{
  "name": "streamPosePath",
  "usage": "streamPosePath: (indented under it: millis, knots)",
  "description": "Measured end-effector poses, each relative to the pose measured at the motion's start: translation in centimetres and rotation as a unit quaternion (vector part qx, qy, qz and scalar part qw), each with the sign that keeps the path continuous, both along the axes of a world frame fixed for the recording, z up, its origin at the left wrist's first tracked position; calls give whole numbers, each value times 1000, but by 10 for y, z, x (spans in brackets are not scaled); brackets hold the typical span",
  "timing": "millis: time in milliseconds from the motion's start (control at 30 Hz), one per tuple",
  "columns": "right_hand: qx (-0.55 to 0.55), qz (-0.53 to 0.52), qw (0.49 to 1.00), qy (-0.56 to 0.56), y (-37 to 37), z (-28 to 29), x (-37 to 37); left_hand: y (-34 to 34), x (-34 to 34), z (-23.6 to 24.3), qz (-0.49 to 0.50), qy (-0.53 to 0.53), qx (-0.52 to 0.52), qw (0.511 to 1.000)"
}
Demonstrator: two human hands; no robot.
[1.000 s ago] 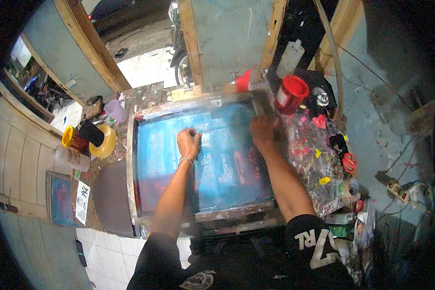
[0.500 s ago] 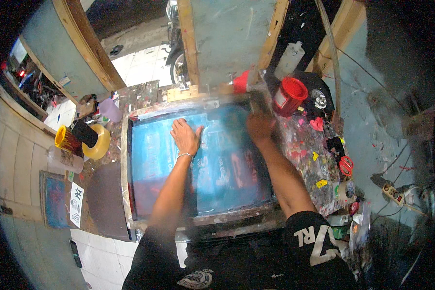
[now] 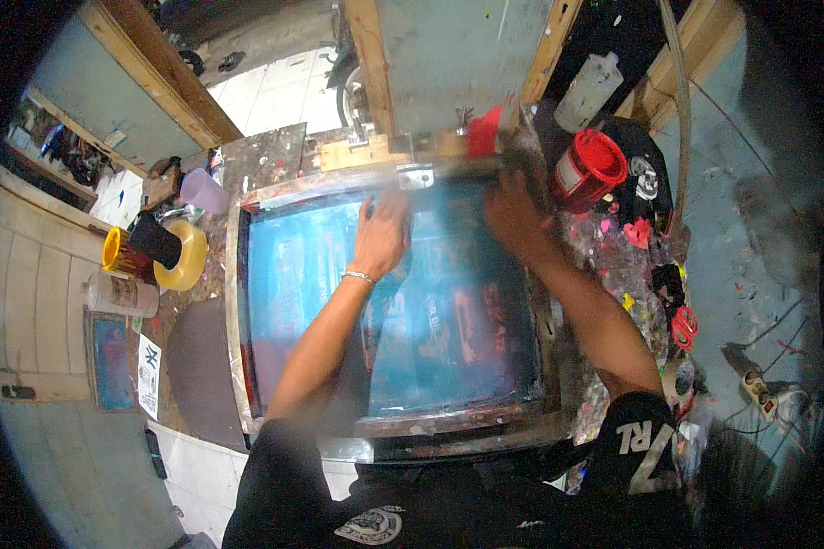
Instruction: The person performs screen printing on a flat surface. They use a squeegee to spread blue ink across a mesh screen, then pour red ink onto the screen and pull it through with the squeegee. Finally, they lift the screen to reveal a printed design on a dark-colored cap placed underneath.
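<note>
Blue mesh screen in a scuffed rectangular frame (image 3: 439, 366): lies across the paint-spattered dark desk (image 3: 270, 156), right in front of the person, with pale lettering and reddish patches in the blue.
Left hand (image 3: 383, 233): over the screen's upper middle, loosely open, fingers a little apart, nothing seen in it; a silvery bracelet (image 3: 358, 275) circles the wrist.
Right hand (image 3: 517, 215): at the screen's upper right corner, badly blurred; from here I can't tell whether it grips anything.
Shiny metal plate (image 3: 417, 177): on the frame's far edge, just beyond the left hand.
Right of the screen: a round red plastic tub (image 3: 579, 181), a cloudy plastic bottle (image 3: 590, 91) beyond it, and red-handled scissors (image 3: 684, 328) nearer the person.
Left of the screen: a lilac plastic cup (image 3: 204, 190), a round yellowish roll (image 3: 192, 256) with a black cylinder (image 3: 154, 240) beside it, and a yellow-rimmed tub (image 3: 116, 250).
Desk's left edge: a white sheet with black print (image 3: 148, 377).
</note>
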State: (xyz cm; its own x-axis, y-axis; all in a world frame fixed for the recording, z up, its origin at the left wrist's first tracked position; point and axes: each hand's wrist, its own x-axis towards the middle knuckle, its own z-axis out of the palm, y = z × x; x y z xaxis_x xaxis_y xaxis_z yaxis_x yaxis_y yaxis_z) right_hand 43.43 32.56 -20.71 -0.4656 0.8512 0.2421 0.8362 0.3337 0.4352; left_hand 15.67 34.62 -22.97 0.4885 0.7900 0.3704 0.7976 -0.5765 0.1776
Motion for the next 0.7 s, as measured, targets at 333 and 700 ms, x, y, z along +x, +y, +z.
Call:
streamPosePath:
  millis: [333,700]
  knots:
    - [-53,2,999,11,3,-1,0,12,-4,26,-57,45,-47,996]
    - [-90,-66,989,96,2,16,9,30,4,21,-9,-40,-67,997]
